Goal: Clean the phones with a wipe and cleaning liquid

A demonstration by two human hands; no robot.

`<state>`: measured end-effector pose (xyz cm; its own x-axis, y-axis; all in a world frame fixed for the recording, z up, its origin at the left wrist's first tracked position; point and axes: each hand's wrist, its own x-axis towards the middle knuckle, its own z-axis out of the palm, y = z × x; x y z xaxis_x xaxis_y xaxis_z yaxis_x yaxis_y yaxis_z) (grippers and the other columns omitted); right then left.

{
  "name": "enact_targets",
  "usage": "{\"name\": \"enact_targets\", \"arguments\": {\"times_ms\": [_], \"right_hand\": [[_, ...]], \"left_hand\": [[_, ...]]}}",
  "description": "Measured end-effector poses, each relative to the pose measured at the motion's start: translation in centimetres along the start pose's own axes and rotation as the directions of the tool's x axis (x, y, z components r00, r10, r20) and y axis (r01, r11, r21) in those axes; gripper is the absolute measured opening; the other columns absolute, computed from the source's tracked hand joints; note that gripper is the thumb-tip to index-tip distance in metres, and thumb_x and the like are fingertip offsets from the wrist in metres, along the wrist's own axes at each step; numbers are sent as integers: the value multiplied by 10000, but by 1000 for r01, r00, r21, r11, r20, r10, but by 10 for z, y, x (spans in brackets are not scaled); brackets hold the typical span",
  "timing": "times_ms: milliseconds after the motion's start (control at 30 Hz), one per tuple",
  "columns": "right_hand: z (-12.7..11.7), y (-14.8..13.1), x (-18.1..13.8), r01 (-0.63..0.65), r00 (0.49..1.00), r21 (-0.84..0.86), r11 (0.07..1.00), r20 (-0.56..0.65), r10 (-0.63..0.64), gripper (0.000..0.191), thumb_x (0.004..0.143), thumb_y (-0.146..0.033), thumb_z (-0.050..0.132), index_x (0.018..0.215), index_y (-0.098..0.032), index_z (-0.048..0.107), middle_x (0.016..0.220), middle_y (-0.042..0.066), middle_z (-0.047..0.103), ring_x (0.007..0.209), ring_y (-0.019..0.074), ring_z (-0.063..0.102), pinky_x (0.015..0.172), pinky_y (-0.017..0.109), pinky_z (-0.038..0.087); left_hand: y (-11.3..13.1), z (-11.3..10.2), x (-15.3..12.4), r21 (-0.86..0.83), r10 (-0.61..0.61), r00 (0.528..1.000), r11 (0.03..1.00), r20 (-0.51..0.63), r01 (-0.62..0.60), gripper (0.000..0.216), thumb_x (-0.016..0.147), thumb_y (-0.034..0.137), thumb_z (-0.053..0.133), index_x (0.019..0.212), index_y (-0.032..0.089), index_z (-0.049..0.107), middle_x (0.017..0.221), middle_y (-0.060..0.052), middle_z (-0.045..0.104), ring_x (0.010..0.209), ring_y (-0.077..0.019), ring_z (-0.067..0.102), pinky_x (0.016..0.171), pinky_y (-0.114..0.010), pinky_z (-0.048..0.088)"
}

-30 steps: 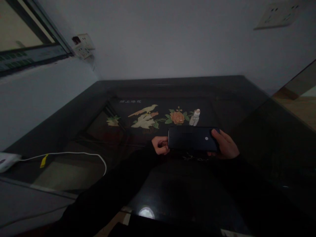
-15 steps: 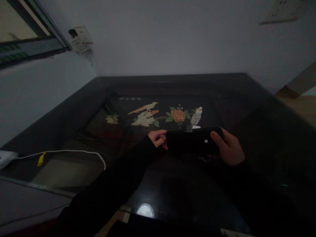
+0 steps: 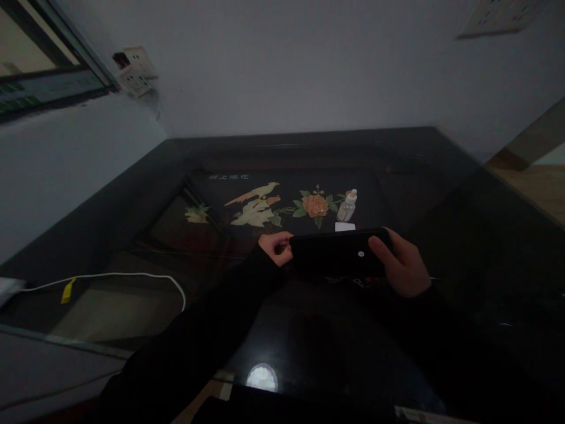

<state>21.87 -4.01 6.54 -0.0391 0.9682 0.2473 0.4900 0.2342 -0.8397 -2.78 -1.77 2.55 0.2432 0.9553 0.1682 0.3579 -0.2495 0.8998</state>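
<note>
A dark phone is held lying sideways just above the black glass-topped table. My left hand pinches its left end, fingers curled. My right hand wraps its right end, with the thumb lying on the screen near a small round mark. Both sleeves are black. Just behind the phone stands a small clear bottle with a white cap, and a small white piece lies flat beside it.
Under the glass is an inlaid bird-and-flower picture. A white cable with a yellow tag runs along the left side. Wall sockets sit at the upper left by a window frame. A lamp reflection shines near the front edge.
The phone and both hands have tilted slightly and shifted a little left and away from me. The white piece behind the phone has come into view.
</note>
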Motion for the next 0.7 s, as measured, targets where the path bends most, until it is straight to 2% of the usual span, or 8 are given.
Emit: {"name": "enact_targets", "arguments": {"times_ms": [133,367,533,700], "right_hand": [[3,2,-2,-69,997,83,994,37,66,304,808,-484,468,723,-196,517,580,-18,499,513,127,491,428,221,386],[5,2,-4,-254,967,261,931,95,237,317,770,-527,515,798,-212,518,557,-33,520,384,129,507,295,226,401],[5,-3,-5,-272,962,290,918,100,253,303,764,-511,529,782,-209,527,540,-35,525,352,120,492,285,228,403],[1,1,-2,-204,979,282,937,69,192,303,747,-517,537,752,-214,542,523,-33,506,377,120,477,305,224,377]], "left_hand": [[-1,-1,0,67,7,1000,998,0,-7,164,699,262,443,734,132,537,509,49,455,467,-50,384,485,-168,283],[2,-3,1,236,78,997,969,1,-76,164,730,239,381,779,156,514,522,61,379,478,-66,358,515,-184,278],[2,-2,0,202,77,997,977,-11,-73,208,779,292,339,766,158,498,524,59,361,475,-69,335,508,-194,265],[-3,-3,2,164,75,997,984,9,-76,265,795,353,334,782,152,505,518,56,362,495,-76,338,513,-194,270]]}}
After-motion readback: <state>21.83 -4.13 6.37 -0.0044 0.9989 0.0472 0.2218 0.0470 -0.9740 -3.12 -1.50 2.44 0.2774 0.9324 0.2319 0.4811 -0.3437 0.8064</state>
